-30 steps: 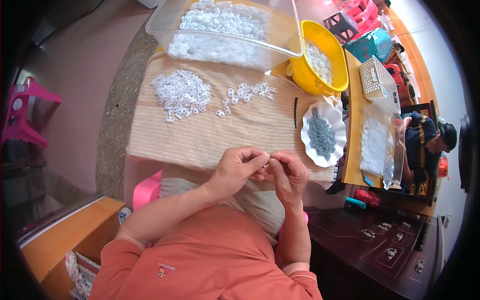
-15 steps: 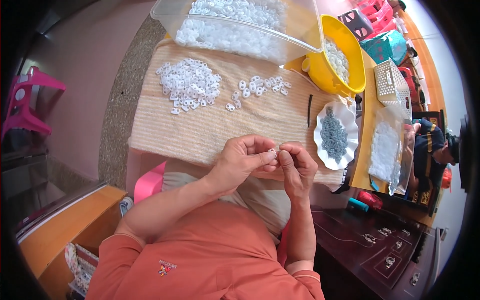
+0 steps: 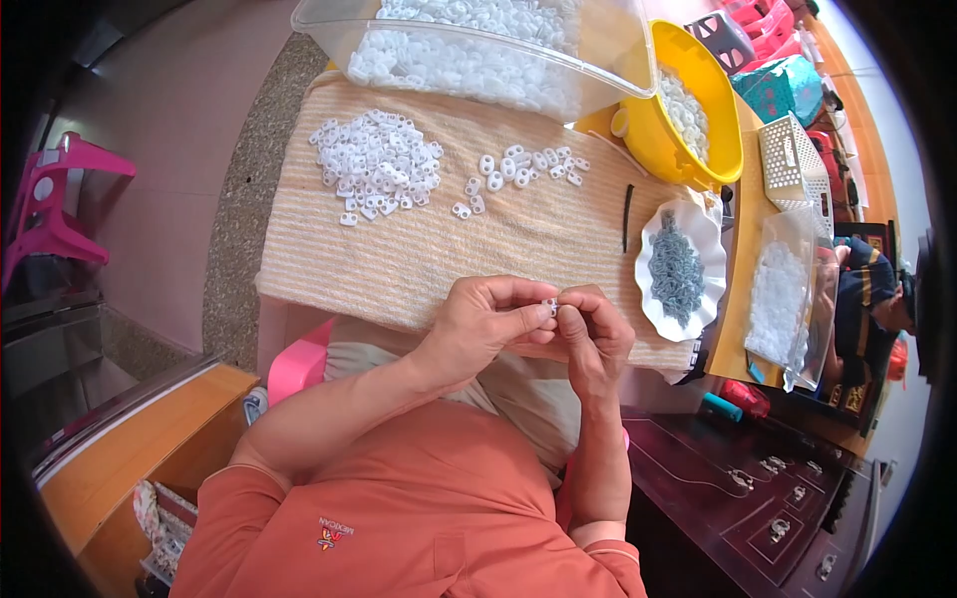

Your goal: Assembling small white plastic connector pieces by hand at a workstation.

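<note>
My left hand (image 3: 485, 317) pinches a small white plastic piece with two holes (image 3: 549, 306) between thumb and forefinger, just above the table's near edge. Pressed up against that piece, my right hand (image 3: 595, 334) has its thumb and forefinger closed together; whatever sits between them is too small and hidden to name. A loose heap of similar white two-hole pieces (image 3: 371, 164) lies on the striped cloth (image 3: 399, 254) at the left. Several more such pieces (image 3: 520, 167) are scattered in the middle. Small grey pieces (image 3: 676, 274) fill a white wavy-edged dish (image 3: 710, 254) to my right.
A clear plastic bin (image 3: 598, 85) of white pieces stands at the back, beside a yellow basket (image 3: 726, 130) holding more. A black strip (image 3: 628, 217) lies near the dish. Farther right are a clear tray (image 3: 773, 309), a perforated basket (image 3: 795, 164) and another person (image 3: 867, 289).
My hands stay together around the white piece, which has turned slightly between the fingers. The view has shifted a little, so the table items appear slightly displaced.
</note>
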`<state>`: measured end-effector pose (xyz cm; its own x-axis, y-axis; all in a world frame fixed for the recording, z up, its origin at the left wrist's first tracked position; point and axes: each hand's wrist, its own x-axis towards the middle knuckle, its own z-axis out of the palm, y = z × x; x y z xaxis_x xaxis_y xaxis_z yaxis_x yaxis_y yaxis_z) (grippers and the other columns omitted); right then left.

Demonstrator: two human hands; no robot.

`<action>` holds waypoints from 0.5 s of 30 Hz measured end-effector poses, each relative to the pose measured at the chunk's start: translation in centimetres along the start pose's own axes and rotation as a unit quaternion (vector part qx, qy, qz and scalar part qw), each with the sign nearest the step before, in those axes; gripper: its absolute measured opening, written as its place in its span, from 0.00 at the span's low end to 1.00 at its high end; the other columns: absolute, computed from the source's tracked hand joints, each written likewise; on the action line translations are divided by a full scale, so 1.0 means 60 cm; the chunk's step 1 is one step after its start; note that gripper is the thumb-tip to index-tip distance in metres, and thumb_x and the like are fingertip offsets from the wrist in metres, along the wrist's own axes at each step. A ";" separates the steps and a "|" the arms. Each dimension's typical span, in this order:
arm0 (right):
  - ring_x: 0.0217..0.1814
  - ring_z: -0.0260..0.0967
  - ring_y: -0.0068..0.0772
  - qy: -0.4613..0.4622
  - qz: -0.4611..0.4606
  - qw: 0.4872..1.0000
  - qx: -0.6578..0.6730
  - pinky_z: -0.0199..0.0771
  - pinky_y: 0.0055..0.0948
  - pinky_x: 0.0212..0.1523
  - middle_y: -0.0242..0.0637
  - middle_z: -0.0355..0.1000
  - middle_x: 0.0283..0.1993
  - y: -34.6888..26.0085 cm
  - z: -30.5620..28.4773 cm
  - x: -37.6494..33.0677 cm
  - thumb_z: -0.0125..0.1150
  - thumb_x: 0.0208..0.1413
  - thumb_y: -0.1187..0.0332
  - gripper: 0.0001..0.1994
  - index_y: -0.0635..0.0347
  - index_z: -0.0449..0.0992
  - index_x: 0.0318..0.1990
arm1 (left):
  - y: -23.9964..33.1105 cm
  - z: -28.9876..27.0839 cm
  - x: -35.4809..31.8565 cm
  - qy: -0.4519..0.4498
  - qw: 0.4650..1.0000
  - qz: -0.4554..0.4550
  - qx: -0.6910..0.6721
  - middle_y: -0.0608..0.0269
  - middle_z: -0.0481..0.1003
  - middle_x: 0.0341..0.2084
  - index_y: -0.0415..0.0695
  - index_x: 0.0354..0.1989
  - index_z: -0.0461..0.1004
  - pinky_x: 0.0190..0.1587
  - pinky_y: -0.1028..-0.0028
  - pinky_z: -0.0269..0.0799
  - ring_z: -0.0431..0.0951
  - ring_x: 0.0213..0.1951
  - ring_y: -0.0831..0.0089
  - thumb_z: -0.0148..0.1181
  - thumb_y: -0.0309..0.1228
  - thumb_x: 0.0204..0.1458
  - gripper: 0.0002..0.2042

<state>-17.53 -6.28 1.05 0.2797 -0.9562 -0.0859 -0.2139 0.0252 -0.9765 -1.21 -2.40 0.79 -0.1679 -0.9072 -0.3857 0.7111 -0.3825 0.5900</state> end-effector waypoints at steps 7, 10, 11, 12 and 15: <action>0.36 0.71 0.23 0.016 0.023 0.999 -0.031 0.71 0.22 0.40 0.34 0.73 0.33 -0.002 0.001 0.001 0.57 0.51 0.75 0.04 0.64 0.75 0.33 | 0.001 0.005 0.001 0.008 1.000 0.018 0.004 0.62 0.77 0.33 0.36 0.42 0.74 0.39 0.78 0.77 0.78 0.33 0.78 0.58 0.22 0.54 0.08; 0.35 0.71 0.23 0.019 0.035 0.998 -0.048 0.71 0.22 0.39 0.33 0.74 0.32 -0.006 0.001 0.001 0.56 0.50 0.75 0.03 0.63 0.75 0.32 | -0.003 0.000 0.002 -0.005 1.000 0.020 0.012 0.62 0.77 0.32 0.36 0.41 0.74 0.38 0.78 0.77 0.78 0.33 0.78 0.59 0.22 0.54 0.08; 0.35 0.71 0.22 0.018 0.037 0.998 -0.056 0.71 0.22 0.39 0.33 0.74 0.32 -0.007 0.000 0.001 0.56 0.50 0.75 0.03 0.63 0.75 0.31 | -0.002 0.000 0.001 -0.005 1.000 0.020 0.012 0.62 0.77 0.32 0.36 0.41 0.74 0.38 0.78 0.77 0.78 0.33 0.78 0.59 0.22 0.54 0.08; 0.35 0.71 0.22 0.018 0.037 0.998 -0.057 0.71 0.22 0.39 0.33 0.74 0.32 -0.007 -0.001 0.001 0.56 0.50 0.75 0.03 0.63 0.75 0.31 | -0.001 0.000 0.001 -0.002 1.000 0.018 0.019 0.62 0.77 0.32 0.36 0.41 0.74 0.38 0.78 0.77 0.78 0.33 0.78 0.59 0.22 0.54 0.08; 0.34 0.71 0.22 0.010 0.038 0.998 -0.056 0.71 0.22 0.38 0.33 0.74 0.31 -0.010 -0.003 0.001 0.56 0.50 0.75 0.03 0.63 0.75 0.31 | 0.000 0.001 0.000 0.005 0.999 0.013 0.033 0.62 0.77 0.32 0.35 0.41 0.75 0.38 0.78 0.77 0.78 0.33 0.78 0.59 0.22 0.53 0.08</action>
<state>-17.53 -6.41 1.63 0.2397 -0.9586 -0.1535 -0.3371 0.0661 -0.9391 -1.27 -2.38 0.83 -0.1425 -0.9155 -0.3762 0.6687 -0.3693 0.6453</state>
